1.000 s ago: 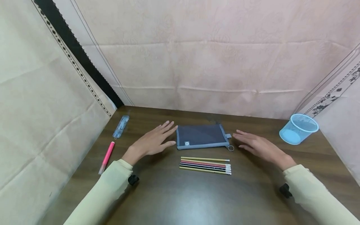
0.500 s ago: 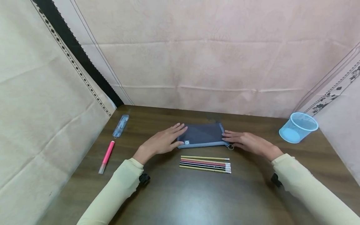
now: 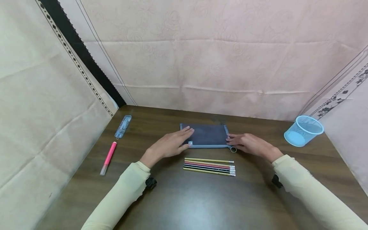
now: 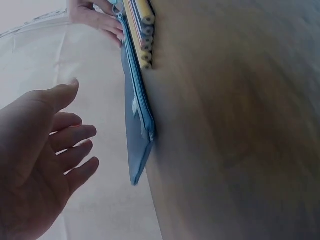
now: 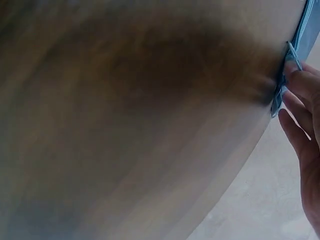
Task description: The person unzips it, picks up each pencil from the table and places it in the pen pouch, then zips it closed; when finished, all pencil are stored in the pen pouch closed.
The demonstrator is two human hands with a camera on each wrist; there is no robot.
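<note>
In the head view a dark zip pouch (image 3: pixel 210 135) with light blue edging and a metal ring at its near right corner lies flat on the table. My left hand (image 3: pixel 169 145) is over its left end, fingers extended; in the left wrist view this hand (image 4: pixel 50 145) hovers apart from the pouch (image 4: pixel 137 105). My right hand (image 3: pixel 253 145) pinches the pouch's right end by the ring; thumb and fingertips meet the edge in the right wrist view (image 5: pixel 302 100). Several pencils (image 3: pixel 209 167) with white eraser ends lie in a row just nearer than the pouch.
A pink marker (image 3: pixel 108 158) and a translucent blue case (image 3: pixel 123 126) lie on the brown table (image 3: pixel 189 204) at the left. A light blue mesh cup (image 3: pixel 304 131) lies tilted at the right. Pale cloth hangs behind the table.
Both hands have moved inward to the pouch, the left over its left end, the right onto its right end. The pouch and pencils stay in nearly the same place.
</note>
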